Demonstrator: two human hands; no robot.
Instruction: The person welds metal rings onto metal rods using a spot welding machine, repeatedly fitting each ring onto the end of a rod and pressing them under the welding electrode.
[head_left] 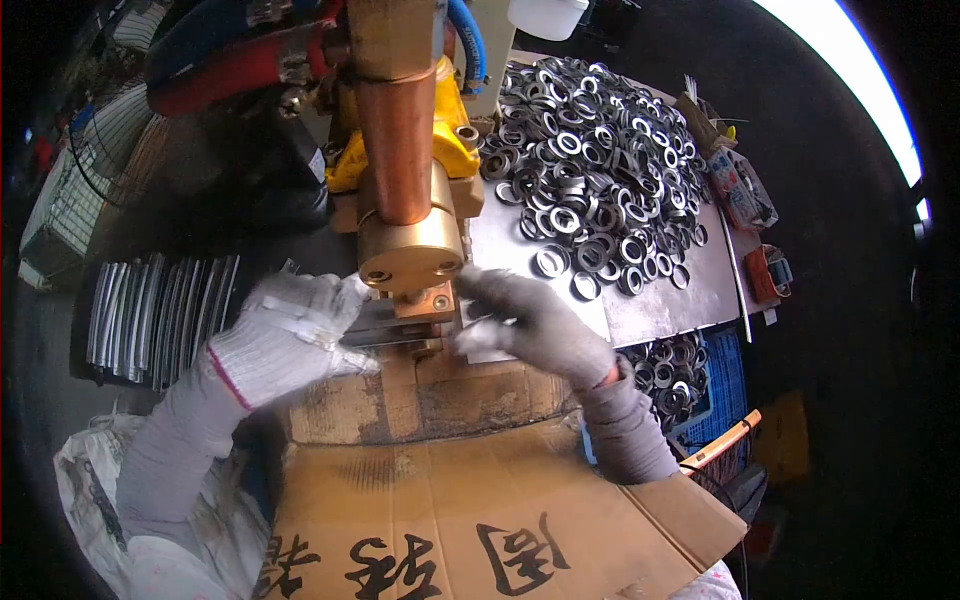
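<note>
My left hand, in a white knit glove, is closed at the left of the machine's brass head, beside a thin metal strip that runs below the head. Whether its fingers grip the strip is hard to make out. My right hand, in a greyish glove, is at the right of the head, its fingers curled and apart and somewhat blurred. No part shows clearly between them. A copper block sits just under the head, between both hands.
Many metal rings are heaped on a table at right. A blue crate with more rings is below. Metal strips lie in a row at left. Cardboard covers the front. Thick hoses hang at upper left.
</note>
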